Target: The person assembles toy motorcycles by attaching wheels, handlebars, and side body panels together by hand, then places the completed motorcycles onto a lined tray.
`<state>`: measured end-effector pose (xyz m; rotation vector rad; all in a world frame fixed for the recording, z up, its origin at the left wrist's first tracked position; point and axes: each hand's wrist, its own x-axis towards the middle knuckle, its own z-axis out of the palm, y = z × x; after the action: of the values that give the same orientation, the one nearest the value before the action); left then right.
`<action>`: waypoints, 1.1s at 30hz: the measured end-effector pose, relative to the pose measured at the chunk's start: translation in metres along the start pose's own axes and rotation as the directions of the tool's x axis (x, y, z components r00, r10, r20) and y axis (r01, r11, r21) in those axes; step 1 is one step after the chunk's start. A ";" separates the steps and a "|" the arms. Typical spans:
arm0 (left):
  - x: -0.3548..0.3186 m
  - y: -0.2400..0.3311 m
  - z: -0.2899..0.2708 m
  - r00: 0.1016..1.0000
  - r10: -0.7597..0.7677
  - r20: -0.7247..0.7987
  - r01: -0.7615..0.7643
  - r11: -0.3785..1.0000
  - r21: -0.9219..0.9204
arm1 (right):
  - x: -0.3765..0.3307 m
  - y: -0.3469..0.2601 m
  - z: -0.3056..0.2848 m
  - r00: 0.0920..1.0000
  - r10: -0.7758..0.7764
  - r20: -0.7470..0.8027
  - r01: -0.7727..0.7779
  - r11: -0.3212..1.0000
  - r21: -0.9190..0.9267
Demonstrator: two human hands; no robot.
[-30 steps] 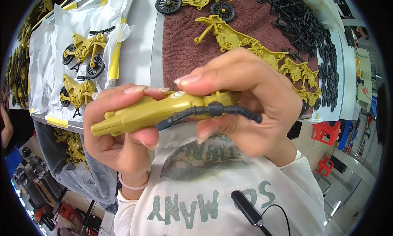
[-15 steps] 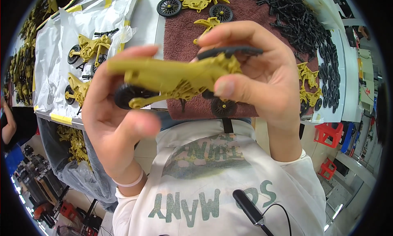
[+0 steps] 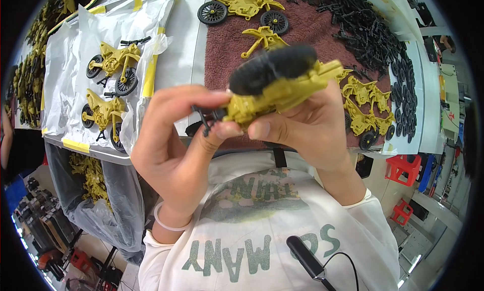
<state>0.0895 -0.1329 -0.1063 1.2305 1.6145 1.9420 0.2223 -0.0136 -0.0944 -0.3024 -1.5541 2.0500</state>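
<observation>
Both of my hands hold up a yellow toy motorcycle [image 3: 262,107], turned so that a blurred black wheel [image 3: 275,69] is uppermost. My left hand [image 3: 179,139] pinches its left end between thumb and fingers, where a small black forked part [image 3: 204,120] sticks out; whether this is the handlebar or the stand I cannot tell. My right hand [image 3: 310,132] grips the yellow body from below and the right, thumb pressed on its near side. The right fingers are partly hidden behind the body.
Two toy motorcycles with wheels [image 3: 113,59] stand on a white-covered tray [image 3: 60,79] at the left. A reddish-brown towel [image 3: 222,59] bears a part-built motorcycle [image 3: 247,6] and yellow parts. Black parts [image 3: 358,26] and loose wheels [image 3: 403,89] lie at the right. A lined bin [image 3: 121,190] holds yellow parts.
The toy motorcycle has been turned around, bringing a wheel to the top and the small black part to the left. My left hand has moved right and closed on that end.
</observation>
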 end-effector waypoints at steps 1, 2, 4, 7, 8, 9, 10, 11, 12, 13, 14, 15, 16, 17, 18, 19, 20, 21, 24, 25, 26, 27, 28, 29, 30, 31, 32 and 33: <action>-0.002 -0.002 0.000 0.999 0.043 -0.005 -0.043 0.999 0.030 | 0.000 0.001 0.003 1.000 -0.002 -0.012 0.002 1.000 -0.030; -0.003 -0.002 0.001 0.996 0.088 -0.009 -0.087 0.994 0.061 | 0.000 0.002 0.005 1.000 -0.006 -0.024 0.005 0.998 -0.059; -0.008 -0.003 0.003 0.995 0.085 -0.056 -0.085 0.996 0.009 | -0.001 -0.007 0.007 0.998 0.037 -0.058 -0.051 0.965 -0.257; -0.016 -0.002 0.003 0.990 0.072 -0.123 -0.082 0.994 -0.071 | 0.004 -0.004 0.013 0.969 -0.243 0.047 0.236 0.847 -0.476; -0.016 -0.001 0.003 0.988 0.061 -0.139 -0.076 0.991 -0.111 | 0.003 -0.007 0.014 0.974 -0.222 0.036 0.213 0.861 -0.463; -0.013 0.000 0.005 0.988 0.065 -0.143 -0.086 0.986 -0.146 | 0.001 -0.008 0.014 0.980 -0.199 0.019 0.188 0.887 -0.422; -0.009 0.004 0.002 0.996 0.014 -0.085 -0.028 0.986 -0.164 | -0.001 -0.008 0.014 0.985 -0.172 -0.001 0.159 0.910 -0.383; -0.003 0.005 -0.006 0.998 -0.061 0.003 0.060 0.977 -0.204 | -0.002 -0.011 0.016 0.983 -0.182 0.011 0.173 0.914 -0.368; 0.003 0.008 -0.015 0.987 -0.132 0.094 0.151 0.960 -0.236 | -0.001 -0.016 0.019 0.996 -0.086 -0.004 0.075 0.888 -0.453; 0.007 0.018 -0.020 0.923 -0.356 0.145 0.385 0.862 -0.329 | 0.001 -0.019 0.020 0.999 0.010 -0.032 -0.026 0.842 -0.538; 0.010 0.020 -0.022 0.889 -0.421 0.179 0.456 0.786 -0.417 | 0.006 -0.017 0.024 1.000 -0.015 0.014 0.020 0.835 -0.550; 0.014 0.022 -0.027 0.876 -0.429 0.223 0.483 0.789 -0.381 | 0.010 -0.018 0.022 0.996 -0.006 0.094 0.061 0.807 -0.588; 0.016 0.026 -0.033 0.858 -0.440 0.267 0.510 0.789 -0.342 | 0.012 -0.019 0.021 0.985 0.007 0.171 0.102 0.777 -0.621; 0.019 0.030 -0.037 0.859 -0.438 0.265 0.508 0.794 -0.336 | 0.013 -0.016 0.025 0.985 0.001 0.174 0.108 0.780 -0.617; 0.021 0.033 -0.042 0.856 -0.440 0.270 0.510 0.803 -0.308 | 0.014 -0.009 0.030 0.993 -0.045 0.106 0.092 0.867 -0.490; 0.022 0.035 -0.049 0.854 -0.442 0.274 0.511 0.811 -0.284 | 0.015 -0.006 0.034 0.996 -0.078 0.034 0.085 0.932 -0.353; 0.029 0.034 -0.060 0.881 -0.398 0.255 0.465 0.829 -0.312 | 0.016 -0.009 0.030 0.996 -0.082 0.030 0.087 0.932 -0.351; 0.037 0.029 -0.074 0.901 -0.428 0.074 0.432 0.866 -0.254 | 0.018 -0.014 0.023 0.992 -0.109 0.062 0.125 0.902 -0.413; 0.095 0.009 -0.110 0.914 -0.383 -0.132 0.356 0.915 -0.189 | 0.014 -0.017 0.011 0.988 -0.141 0.067 0.156 0.868 -0.471; 0.111 0.001 -0.116 0.921 -0.382 -0.069 0.374 0.921 -0.104 | 0.012 -0.021 0.010 0.991 -0.132 -0.013 0.112 0.889 -0.444; 0.123 -0.011 -0.115 0.929 -0.356 -0.099 0.353 0.934 -0.043 | 0.012 -0.021 0.009 0.989 -0.114 -0.091 0.066 0.908 -0.413; 0.130 -0.018 -0.112 0.924 -0.371 -0.087 0.373 0.928 0.002 | 0.013 -0.022 0.009 0.985 -0.118 -0.123 0.057 0.908 -0.414; 0.132 -0.019 -0.105 0.919 -0.386 -0.081 0.391 0.919 0.055 | 0.010 -0.022 0.007 0.985 -0.118 -0.123 0.057 0.910 -0.411; 0.134 -0.024 -0.102 0.911 -0.402 -0.093 0.411 0.903 0.125 | 0.008 -0.023 0.004 0.985 -0.110 -0.130 0.050 0.915 -0.401; 0.137 -0.029 -0.103 0.910 -0.403 -0.095 0.413 0.902 0.128 | 0.005 -0.024 0.001 0.986 -0.102 -0.135 0.042 0.920 -0.391; 0.144 -0.038 -0.104 0.921 -0.382 -0.075 0.385 0.869 0.312 | 0.002 -0.024 -0.005 0.983 -0.104 -0.150 0.037 0.918 -0.394; 0.149 -0.042 -0.104 0.931 -0.362 -0.052 0.341 0.806 0.484 | -0.002 -0.024 -0.011 0.982 -0.132 -0.135 0.067 0.912 -0.404; 0.150 -0.044 -0.105 0.935 -0.347 -0.078 0.325 0.746 0.581 | -0.005 -0.024 -0.017 0.980 -0.158 -0.119 0.095 0.906 -0.413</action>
<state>-0.0900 -0.0781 -0.0847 1.0445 2.3333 1.2189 0.2412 0.0020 -0.0773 -0.4841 -1.8441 1.5534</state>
